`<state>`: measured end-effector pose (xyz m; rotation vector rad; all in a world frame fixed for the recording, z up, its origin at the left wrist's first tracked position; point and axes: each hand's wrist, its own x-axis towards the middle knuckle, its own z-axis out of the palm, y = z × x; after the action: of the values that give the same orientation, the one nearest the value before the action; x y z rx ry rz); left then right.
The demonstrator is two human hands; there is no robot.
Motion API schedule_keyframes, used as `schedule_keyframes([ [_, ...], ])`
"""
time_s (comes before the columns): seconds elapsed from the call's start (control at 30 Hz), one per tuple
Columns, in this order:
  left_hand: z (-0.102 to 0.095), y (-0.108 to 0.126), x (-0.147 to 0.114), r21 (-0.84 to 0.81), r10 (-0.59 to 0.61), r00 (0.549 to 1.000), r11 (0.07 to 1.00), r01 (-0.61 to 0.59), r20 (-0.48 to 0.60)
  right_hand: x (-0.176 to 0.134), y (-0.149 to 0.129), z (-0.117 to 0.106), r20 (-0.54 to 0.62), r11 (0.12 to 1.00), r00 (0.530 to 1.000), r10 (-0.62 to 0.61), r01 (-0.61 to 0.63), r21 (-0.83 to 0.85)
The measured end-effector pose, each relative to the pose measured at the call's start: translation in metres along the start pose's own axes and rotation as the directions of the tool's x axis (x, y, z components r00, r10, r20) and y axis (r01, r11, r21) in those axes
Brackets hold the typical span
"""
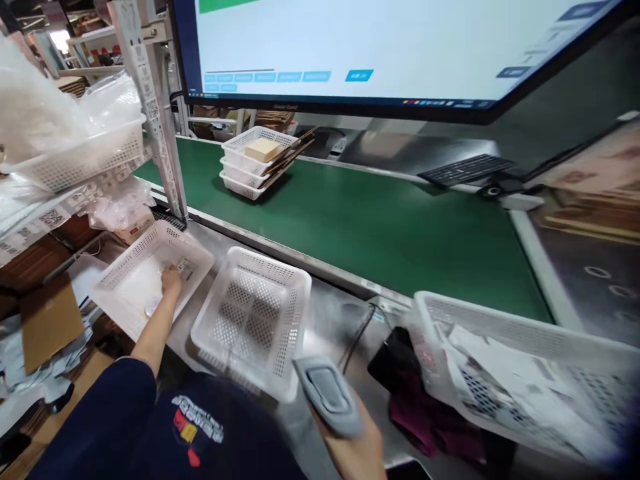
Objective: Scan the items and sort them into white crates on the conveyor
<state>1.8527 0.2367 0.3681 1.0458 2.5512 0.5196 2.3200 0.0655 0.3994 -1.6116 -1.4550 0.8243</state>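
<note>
My left hand [171, 281] reaches down into the left white plastic basket [114, 275], its fingers curled closed. Against it lies a small clear packet with a printed label [186, 269]; whether the fingers grip this packet is hidden. Another small pale item [151, 305] sits beside my wrist in the same basket. Near the bottom middle, my right hand [357, 437] is wrapped round a grey handheld barcode scanner [327, 393]. The scanner is beside the right wall of a second white basket [300, 300], which has a perforated floor.
A green conveyor belt [360, 227] runs behind the steel table. Stacked baskets [243, 175] with a yellow box [263, 149] stand on it. At right, a basket [425, 300] holds papers and bags beside dark red cloth [425, 417]. A monitor [350, 53] hangs above; a keyboard [467, 170] lies behind.
</note>
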Motion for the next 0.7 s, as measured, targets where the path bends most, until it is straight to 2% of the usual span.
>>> schedule_keyframes([
  [0.07, -0.005, -0.001, 0.000, -0.008, -0.012, 1.000, 1.000, 0.013, 0.010, 0.015, -0.016, 0.010, 0.187, 0.997, 0.979, -0.082, 0.082, 0.007],
  [0.13, -0.017, -0.001, 0.001, -0.066, 0.007, 0.999, 0.998, -0.005, 0.032, 0.028, -0.033, 0.021, 0.321, 0.988, 0.935, -0.148, 0.152, 0.012],
  [0.27, -0.034, 0.008, -0.014, -0.220, 0.171, 0.983, 0.963, -0.153, 0.066, 0.050, -0.067, 0.044, 0.401, 0.977, 0.896, -0.192, 0.213, -0.006],
  [0.37, -0.020, 0.024, -0.048, -0.332, 0.335, 0.933, 0.902, -0.277, 0.129, 0.068, -0.092, 0.055, 0.434, 0.969, 0.876, -0.211, 0.244, -0.023],
  [0.47, 0.013, 0.041, -0.088, -0.425, 0.447, 0.869, 0.843, -0.330, 0.211, 0.085, -0.106, 0.062, 0.463, 0.967, 0.874, -0.148, 0.227, -0.119],
  [0.53, 0.032, 0.047, -0.109, -0.418, 0.459, 0.850, 0.846, -0.330, 0.258, 0.091, -0.104, 0.064, 0.478, 0.962, 0.875, -0.074, 0.190, -0.199],
  [0.6, 0.041, 0.045, -0.119, -0.378, 0.454, 0.848, 0.861, -0.340, 0.274, 0.088, -0.090, 0.063, 0.486, 0.958, 0.874, -0.017, 0.154, -0.243],
  [0.63, 0.040, 0.040, -0.118, -0.356, 0.448, 0.855, 0.868, -0.346, 0.262, 0.084, -0.079, 0.061, 0.487, 0.959, 0.873, 0.000, 0.138, -0.247],
  [0.7, 0.025, 0.021, -0.108, -0.276, 0.439, 0.878, 0.882, -0.381, 0.192, 0.071, -0.051, 0.055, 0.475, 0.967, 0.880, 0.017, 0.106, -0.232],
])
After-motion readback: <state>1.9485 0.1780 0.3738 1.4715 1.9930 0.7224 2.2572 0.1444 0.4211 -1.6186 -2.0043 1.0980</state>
